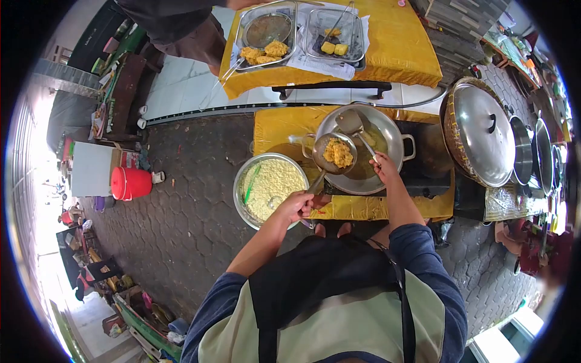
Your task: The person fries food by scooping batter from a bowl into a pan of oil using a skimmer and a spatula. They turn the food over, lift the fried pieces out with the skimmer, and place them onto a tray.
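My L hand [296, 207] is closed, fingers curled tog. around the handle of a round metal strainer [327, 169]. In it sits a rough, golden-orange fritter [338, 152]; the strainer is tilted over the L side of a wide silver two-handled wok [395, 133], nr the bench's middle.

My R hand [384, 168] pinches the thin handle of a broad grey metal spatula [349, 122] btwn thumb & fingers, its blade nr the wok's far rim, just beyond the strainer. In the wok: yellowish oil [380, 140], w/ pale food partly hidden under the spatula.

The bench [275, 130] has a shiny golden-yellow cover. At its near L corner is a big silver bowl [238, 202] of pale, lumpy batter [275, 181] w/ a green utensil [250, 185].

Past the bench's far edge, a yellow-covered table [399, 54] bears 2 clear trays w/ fried pieces; a person [187, 36] in dark clothes is at its L edge.
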The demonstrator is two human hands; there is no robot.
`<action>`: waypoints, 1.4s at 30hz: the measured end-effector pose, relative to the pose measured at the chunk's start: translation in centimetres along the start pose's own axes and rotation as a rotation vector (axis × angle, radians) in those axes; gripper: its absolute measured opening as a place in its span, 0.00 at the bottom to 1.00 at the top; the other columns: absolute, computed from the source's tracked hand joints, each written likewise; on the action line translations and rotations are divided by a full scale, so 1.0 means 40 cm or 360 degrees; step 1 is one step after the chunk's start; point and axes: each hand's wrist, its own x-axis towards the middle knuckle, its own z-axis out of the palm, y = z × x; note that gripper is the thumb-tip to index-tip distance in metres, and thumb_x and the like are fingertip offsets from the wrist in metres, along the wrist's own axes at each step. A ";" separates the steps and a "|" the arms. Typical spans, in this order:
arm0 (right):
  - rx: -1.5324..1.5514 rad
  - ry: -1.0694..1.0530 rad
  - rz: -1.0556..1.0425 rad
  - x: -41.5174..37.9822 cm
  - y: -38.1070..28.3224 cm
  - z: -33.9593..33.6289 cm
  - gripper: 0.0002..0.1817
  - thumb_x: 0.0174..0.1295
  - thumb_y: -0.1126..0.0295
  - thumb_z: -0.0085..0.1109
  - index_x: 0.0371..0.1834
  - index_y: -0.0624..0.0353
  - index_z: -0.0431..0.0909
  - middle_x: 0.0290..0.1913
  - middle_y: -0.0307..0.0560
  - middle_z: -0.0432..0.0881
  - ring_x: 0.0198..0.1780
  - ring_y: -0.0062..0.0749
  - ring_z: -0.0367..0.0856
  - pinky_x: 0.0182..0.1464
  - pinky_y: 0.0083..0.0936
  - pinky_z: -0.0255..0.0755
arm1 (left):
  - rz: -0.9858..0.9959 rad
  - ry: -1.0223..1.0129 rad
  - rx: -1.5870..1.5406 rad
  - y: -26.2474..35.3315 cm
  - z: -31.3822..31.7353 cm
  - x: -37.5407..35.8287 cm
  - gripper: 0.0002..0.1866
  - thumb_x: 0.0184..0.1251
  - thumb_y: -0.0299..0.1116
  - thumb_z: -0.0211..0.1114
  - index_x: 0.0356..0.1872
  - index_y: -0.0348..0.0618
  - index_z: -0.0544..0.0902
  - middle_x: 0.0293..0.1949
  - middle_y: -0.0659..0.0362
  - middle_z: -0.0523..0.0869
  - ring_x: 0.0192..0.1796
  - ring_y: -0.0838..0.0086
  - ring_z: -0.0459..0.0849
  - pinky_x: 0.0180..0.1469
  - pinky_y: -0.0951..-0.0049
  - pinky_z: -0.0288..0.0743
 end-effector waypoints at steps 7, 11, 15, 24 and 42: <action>-0.0598 0.0050 -0.0345 -0.146 -0.118 -0.024 0.15 0.61 0.69 0.48 0.50 0.62 0.69 0.27 0.46 0.76 0.21 0.25 0.69 0.23 0.21 0.66 | 0.0032 -0.0107 -0.0026 0.005 -0.004 0.118 0.05 0.60 0.29 0.54 0.26 0.47 0.68 0.20 0.64 0.68 0.16 0.83 0.61 0.18 0.80 0.54; -0.1709 0.0235 -0.1153 -0.217 -0.152 -0.030 0.14 0.59 0.71 0.48 0.48 0.60 0.71 0.31 0.51 0.75 0.28 0.40 0.73 0.32 0.31 0.69 | 0.0030 -0.0131 -0.0047 0.013 0.005 0.148 0.05 0.61 0.29 0.53 0.27 0.47 0.68 0.20 0.65 0.67 0.16 0.83 0.61 0.17 0.80 0.54; -0.2170 0.0302 -0.1683 -0.307 -0.184 0.022 0.14 0.58 0.74 0.46 0.47 0.59 0.71 0.37 0.53 0.73 0.39 0.51 0.72 0.41 0.37 0.67 | 0.0040 -0.0121 -0.0062 0.016 0.005 0.161 0.02 0.61 0.28 0.53 0.30 0.45 0.69 0.19 0.64 0.68 0.15 0.83 0.61 0.17 0.79 0.55; -0.1822 0.0777 -0.1489 -0.353 -0.118 0.020 0.15 0.62 0.71 0.43 0.51 0.61 0.70 0.45 0.58 0.73 0.45 0.50 0.72 0.45 0.37 0.67 | 0.0203 -0.0256 0.0004 0.073 0.047 0.062 0.03 0.62 0.30 0.54 0.32 0.48 0.69 0.21 0.66 0.68 0.16 0.85 0.62 0.17 0.82 0.55; -0.0938 0.0625 0.0140 -0.196 0.131 -0.071 0.15 0.61 0.72 0.47 0.51 0.62 0.69 0.21 0.44 0.75 0.14 0.22 0.66 0.14 0.22 0.61 | 0.0418 -0.0323 0.0057 0.147 0.160 -0.200 0.07 0.61 0.29 0.55 0.36 0.44 0.66 0.20 0.66 0.67 0.14 0.86 0.62 0.16 0.83 0.55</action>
